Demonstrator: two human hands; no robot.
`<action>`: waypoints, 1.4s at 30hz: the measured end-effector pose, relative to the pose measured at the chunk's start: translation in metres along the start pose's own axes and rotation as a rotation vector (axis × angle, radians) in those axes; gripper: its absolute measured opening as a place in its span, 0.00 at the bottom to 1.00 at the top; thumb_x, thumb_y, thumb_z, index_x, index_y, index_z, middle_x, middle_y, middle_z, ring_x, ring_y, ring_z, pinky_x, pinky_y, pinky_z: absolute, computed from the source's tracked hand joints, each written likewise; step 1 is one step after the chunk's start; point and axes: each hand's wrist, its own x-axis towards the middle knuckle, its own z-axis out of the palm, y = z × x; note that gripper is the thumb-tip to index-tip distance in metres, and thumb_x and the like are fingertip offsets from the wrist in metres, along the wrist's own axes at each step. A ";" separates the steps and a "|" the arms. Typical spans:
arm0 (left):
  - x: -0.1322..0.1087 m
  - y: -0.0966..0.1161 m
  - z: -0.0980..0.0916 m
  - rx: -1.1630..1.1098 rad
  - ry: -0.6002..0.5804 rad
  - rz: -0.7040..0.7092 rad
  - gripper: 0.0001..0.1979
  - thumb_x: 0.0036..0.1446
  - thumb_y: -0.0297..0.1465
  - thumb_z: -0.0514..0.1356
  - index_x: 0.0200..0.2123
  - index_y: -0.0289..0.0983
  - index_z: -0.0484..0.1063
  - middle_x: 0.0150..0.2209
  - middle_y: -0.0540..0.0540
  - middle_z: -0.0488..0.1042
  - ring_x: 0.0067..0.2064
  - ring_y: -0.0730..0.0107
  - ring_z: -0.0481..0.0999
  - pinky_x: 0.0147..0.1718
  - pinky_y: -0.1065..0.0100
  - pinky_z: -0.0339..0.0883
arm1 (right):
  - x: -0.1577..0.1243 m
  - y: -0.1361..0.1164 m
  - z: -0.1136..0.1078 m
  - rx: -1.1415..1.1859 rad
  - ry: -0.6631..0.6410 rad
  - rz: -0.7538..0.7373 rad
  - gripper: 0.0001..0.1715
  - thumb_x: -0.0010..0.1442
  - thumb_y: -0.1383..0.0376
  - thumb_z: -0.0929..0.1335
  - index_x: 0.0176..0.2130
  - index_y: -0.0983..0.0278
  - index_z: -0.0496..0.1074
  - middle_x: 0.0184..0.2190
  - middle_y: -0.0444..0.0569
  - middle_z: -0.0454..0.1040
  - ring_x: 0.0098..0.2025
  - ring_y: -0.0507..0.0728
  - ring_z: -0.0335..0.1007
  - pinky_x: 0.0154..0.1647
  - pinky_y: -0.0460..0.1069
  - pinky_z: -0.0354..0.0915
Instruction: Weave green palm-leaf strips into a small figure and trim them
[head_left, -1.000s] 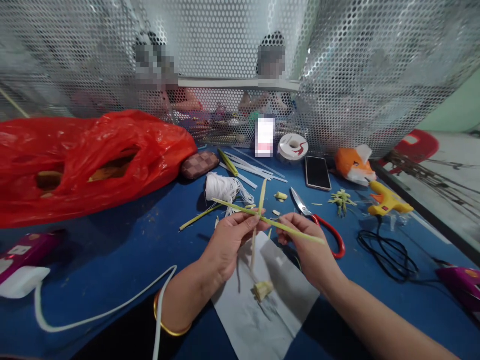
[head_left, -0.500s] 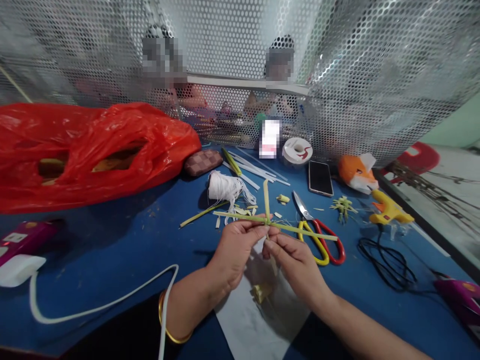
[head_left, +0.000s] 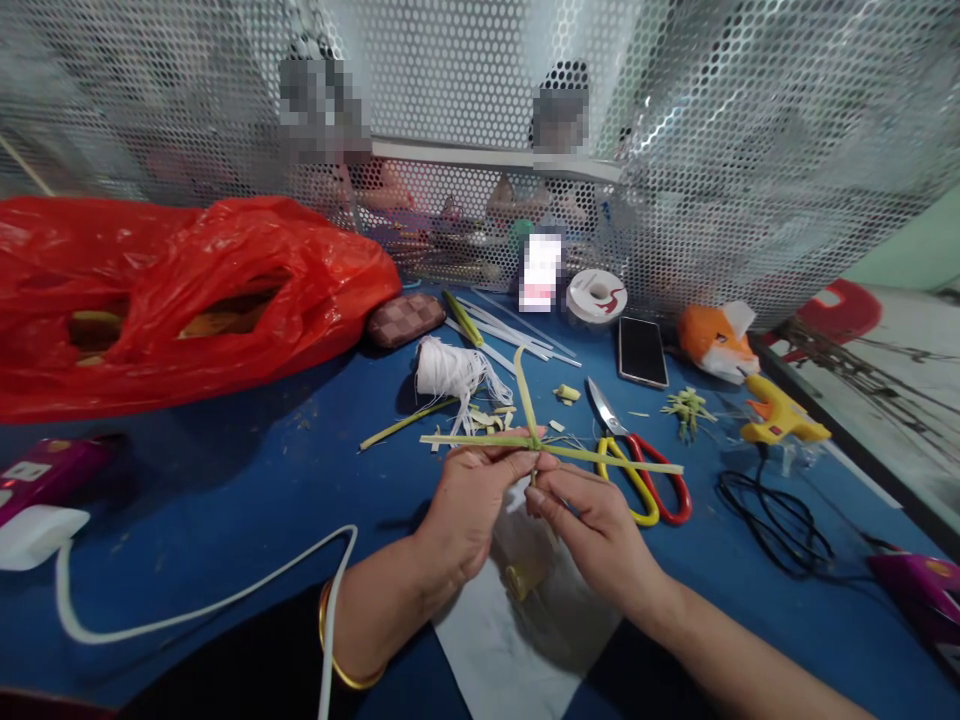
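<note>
Paper (head_left: 476, 650) lies at the bottom centre of the frame, and just above it the left hand (head_left: 466, 505) pinches green strips (head_left: 615, 459) at their crossing, mid-frame, while the right hand's (head_left: 596, 530) thumb and finger close on the end hanging below. From where I stand, the step looks like folding or knotting the strips there, and the next move would call for a steady left pinch and a snug right pull. Beyond lie scissors (head_left: 613, 427) right of centre, thread (head_left: 442, 368) left of centre and a dark phone (head_left: 642, 352) farther up.
</note>
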 end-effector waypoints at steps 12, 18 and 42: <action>0.002 0.002 -0.001 0.016 -0.016 -0.051 0.13 0.41 0.27 0.71 0.34 0.34 0.81 0.26 0.46 0.80 0.29 0.70 0.75 0.30 0.71 0.67 | -0.002 -0.002 0.004 -0.017 0.011 0.014 0.20 0.67 0.63 0.61 0.23 0.61 0.62 0.22 0.43 0.65 0.28 0.53 0.61 0.31 0.48 0.59; 0.003 0.011 -0.002 0.015 -0.002 -0.058 0.12 0.44 0.27 0.70 0.35 0.33 0.80 0.27 0.46 0.80 0.30 0.72 0.76 0.34 0.71 0.68 | -0.001 -0.003 0.003 -0.002 0.116 0.051 0.16 0.66 0.60 0.64 0.28 0.61 0.68 0.26 0.45 0.70 0.31 0.55 0.66 0.35 0.50 0.61; 0.005 0.012 -0.008 0.348 -0.146 -0.121 0.05 0.52 0.28 0.62 0.27 0.32 0.76 0.22 0.52 0.70 0.20 0.79 0.69 0.24 0.74 0.64 | 0.011 0.011 -0.042 -0.449 0.747 -0.265 0.15 0.57 0.70 0.70 0.46 0.63 0.72 0.39 0.52 0.75 0.44 0.60 0.70 0.48 0.56 0.64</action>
